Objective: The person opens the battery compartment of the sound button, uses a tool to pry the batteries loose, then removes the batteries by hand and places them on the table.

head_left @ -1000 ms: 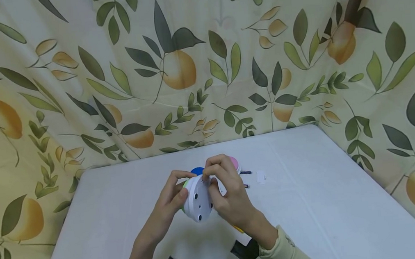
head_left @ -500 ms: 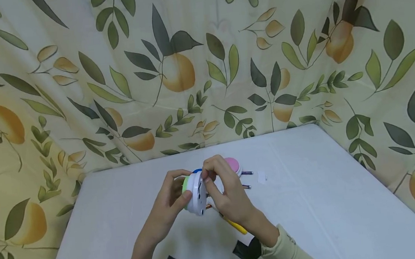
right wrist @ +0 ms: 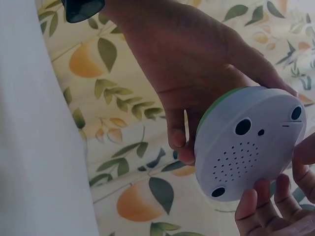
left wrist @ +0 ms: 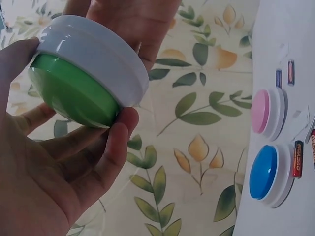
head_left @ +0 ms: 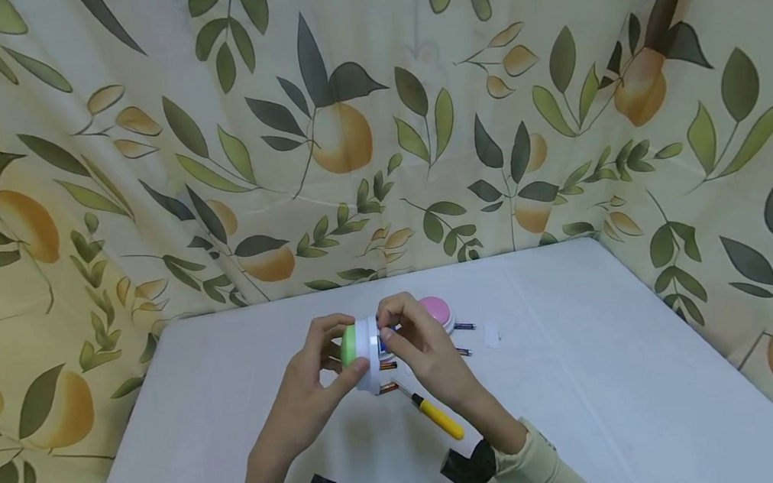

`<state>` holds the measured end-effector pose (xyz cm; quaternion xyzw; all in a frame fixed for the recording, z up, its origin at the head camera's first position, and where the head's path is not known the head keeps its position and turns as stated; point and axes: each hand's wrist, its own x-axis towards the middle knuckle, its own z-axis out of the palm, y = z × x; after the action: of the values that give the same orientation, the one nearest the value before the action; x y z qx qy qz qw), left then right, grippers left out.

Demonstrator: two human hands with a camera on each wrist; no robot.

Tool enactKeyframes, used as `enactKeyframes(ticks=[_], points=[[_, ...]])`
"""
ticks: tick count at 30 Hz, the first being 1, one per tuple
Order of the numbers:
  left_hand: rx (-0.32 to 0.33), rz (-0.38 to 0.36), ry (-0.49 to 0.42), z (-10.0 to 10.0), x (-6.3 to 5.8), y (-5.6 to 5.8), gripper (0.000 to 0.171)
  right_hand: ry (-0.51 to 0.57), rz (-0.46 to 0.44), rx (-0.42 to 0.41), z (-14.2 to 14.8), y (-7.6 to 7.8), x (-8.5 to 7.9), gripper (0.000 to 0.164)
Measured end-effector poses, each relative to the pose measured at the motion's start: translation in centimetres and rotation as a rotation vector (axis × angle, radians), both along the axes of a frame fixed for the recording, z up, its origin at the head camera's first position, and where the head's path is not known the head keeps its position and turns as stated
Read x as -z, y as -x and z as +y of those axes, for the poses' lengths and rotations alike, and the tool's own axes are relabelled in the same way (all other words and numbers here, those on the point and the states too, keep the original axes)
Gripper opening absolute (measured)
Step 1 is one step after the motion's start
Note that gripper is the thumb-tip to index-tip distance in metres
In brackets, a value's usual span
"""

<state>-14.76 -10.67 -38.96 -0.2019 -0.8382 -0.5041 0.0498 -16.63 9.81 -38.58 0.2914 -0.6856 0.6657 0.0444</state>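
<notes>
My left hand (head_left: 309, 379) grips a round white push button (head_left: 366, 354) with a green dome, held on edge above the table. In the left wrist view its green dome (left wrist: 74, 91) lies within the curled fingers. The right wrist view shows the white underside (right wrist: 251, 152) with speaker holes, dark round feet and a small screw hole. My right hand (head_left: 430, 345) has its thumb and curled fingers at the rim of that underside, pinching at its edge. What lies right under those fingertips is partly hidden.
A yellow-handled screwdriver (head_left: 439, 419) lies on the white table (head_left: 578, 378) below the right hand. Behind stand a pink push button (head_left: 436, 311) and a blue push button (left wrist: 264, 172). Several small batteries (head_left: 464, 327) and a small pale plastic piece (head_left: 492, 335) lie around them.
The green push button has turned from showing its underside to standing edge-on, green dome to the left. The screwdriver and nearby batteries have come into view. Both hands stay at the button.
</notes>
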Motion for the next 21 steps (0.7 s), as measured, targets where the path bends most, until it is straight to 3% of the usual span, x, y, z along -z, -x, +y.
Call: enactKeyframes(ticks=[8, 14, 21], points=[[-0.026, 0.076, 0.052, 0.27, -0.20, -0.27, 0.052, -0.041, -0.099, 0.018, 0.48, 0.05, -0.71, 0.012], [-0.084, 0.250, 0.183, 0.41, -0.17, -0.16, 0.061, -0.060, -0.137, 0.012, 0.69, 0.25, -1.03, 0.013], [-0.123, 0.437, 0.352, 0.22, -0.09, -0.02, 0.065, -0.151, -0.283, 0.048, 0.66, 0.34, -0.80, 0.024]])
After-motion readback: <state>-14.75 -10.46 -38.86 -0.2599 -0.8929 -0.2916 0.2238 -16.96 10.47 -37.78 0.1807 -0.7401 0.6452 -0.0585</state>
